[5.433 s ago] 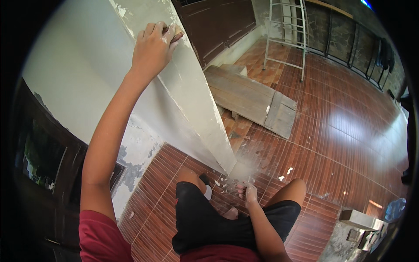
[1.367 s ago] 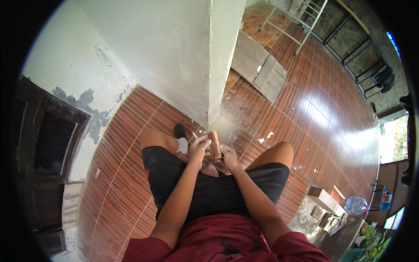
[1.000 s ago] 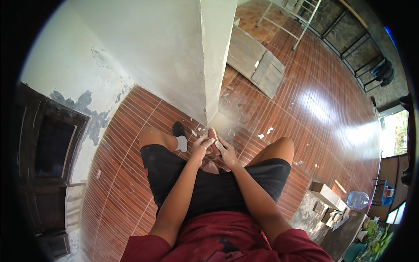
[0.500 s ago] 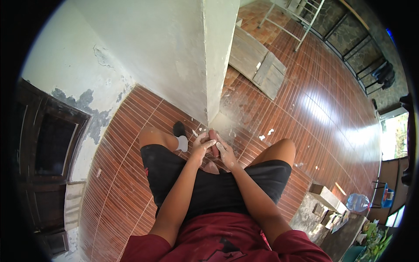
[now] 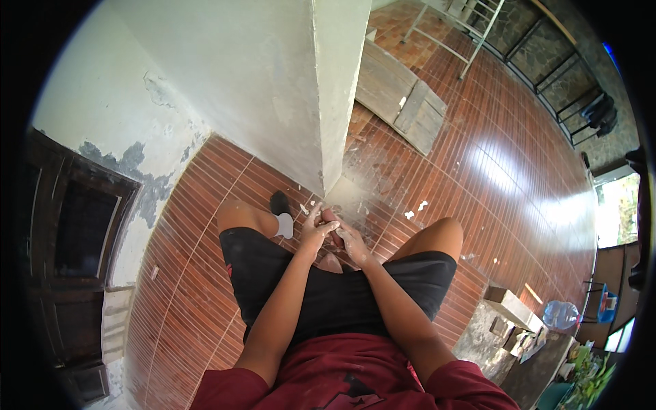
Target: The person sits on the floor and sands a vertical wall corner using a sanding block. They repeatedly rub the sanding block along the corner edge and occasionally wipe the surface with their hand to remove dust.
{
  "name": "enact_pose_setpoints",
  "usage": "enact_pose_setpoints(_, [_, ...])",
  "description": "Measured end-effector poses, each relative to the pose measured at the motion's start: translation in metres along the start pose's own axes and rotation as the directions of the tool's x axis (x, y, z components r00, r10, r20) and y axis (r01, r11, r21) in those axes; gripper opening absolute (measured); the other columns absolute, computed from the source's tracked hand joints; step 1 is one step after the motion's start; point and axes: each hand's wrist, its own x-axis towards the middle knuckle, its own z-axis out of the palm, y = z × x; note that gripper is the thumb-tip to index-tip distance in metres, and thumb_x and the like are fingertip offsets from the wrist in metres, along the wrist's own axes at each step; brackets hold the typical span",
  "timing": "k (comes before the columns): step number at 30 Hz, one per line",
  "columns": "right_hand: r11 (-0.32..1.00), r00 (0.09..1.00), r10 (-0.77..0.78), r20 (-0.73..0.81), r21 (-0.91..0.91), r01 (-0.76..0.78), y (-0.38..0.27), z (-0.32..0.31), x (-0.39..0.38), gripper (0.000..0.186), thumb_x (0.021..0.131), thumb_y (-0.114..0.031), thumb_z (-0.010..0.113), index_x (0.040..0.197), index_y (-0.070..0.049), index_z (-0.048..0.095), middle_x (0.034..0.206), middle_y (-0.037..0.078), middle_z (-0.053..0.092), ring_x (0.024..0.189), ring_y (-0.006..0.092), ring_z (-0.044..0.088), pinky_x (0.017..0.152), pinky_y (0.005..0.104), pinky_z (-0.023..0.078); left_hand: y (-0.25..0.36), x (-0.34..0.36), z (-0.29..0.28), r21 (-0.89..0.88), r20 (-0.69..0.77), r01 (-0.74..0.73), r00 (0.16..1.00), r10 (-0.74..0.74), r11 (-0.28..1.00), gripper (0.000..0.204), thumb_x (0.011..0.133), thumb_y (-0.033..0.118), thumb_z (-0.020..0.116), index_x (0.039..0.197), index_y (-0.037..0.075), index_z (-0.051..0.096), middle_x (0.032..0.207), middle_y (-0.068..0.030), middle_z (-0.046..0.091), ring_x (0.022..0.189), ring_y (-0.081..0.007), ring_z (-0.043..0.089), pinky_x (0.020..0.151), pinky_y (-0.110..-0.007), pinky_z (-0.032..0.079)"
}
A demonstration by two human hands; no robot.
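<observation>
Between my knees, my left hand and my right hand are both closed round a small reddish-brown block, which their dusty, white-smeared fingers partly hide. Just beyond them stands the base of a pale wall corner, its edge chipped. White flakes and powder lie on the reddish striped floor tiles around that base.
A dark wooden door and peeling wall are at left. A grey board lies behind the corner, with a metal ladder and black railing beyond. At right are a grey block and a plastic water jug.
My left hand has come down from high on the wall to my lap and joined my right hand on the block. In the last second the fingers have shifted slightly round it, covering more of it.
</observation>
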Motion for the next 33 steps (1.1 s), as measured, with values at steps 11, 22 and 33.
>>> enact_pose_setpoints(11, [0.998,0.995,-0.029,-0.094,0.046,0.034,-0.007,0.003,-0.003,0.045,0.099,-0.020,0.060,0.144,-0.013,0.056,0.097,0.004,0.063,0.075,0.0090,0.058,0.060,0.0234,0.051,-0.011,0.002,-0.008,0.057,-0.021,0.004,1.000,-0.003,0.998,0.071,0.091,0.013,0.074,0.154,0.007,0.041,0.126,-0.0102,0.063,0.106,-0.0179,0.064,0.084,-0.030,0.055])
enact_pose_setpoints(22, [0.966,0.958,0.125,-0.258,0.254,-0.057,-0.030,-0.002,-0.007,0.049,0.097,-0.019,0.061,0.145,-0.012,0.054,0.088,0.004,0.065,0.058,0.0110,0.060,0.052,0.0248,0.056,0.156,0.006,0.098,0.761,0.560,-0.648,0.652,0.512,-0.008,0.064,0.092,0.034,0.068,0.145,0.004,0.049,0.139,-0.0211,0.056,0.128,-0.0366,0.054,0.107,-0.048,0.043])
enact_pose_setpoints(33, [0.984,0.958,-0.016,-0.288,0.166,0.067,-0.019,-0.007,-0.010,0.044,0.098,-0.017,0.062,0.141,-0.009,0.059,0.093,0.004,0.067,0.056,0.0099,0.058,0.048,0.0232,0.050,0.409,0.010,0.148,0.046,0.708,0.227,0.680,0.193,-0.973,0.070,0.101,0.057,0.042,0.157,0.017,0.037,0.167,-0.0054,0.026,0.156,-0.0237,0.014,0.127,-0.054,0.001])
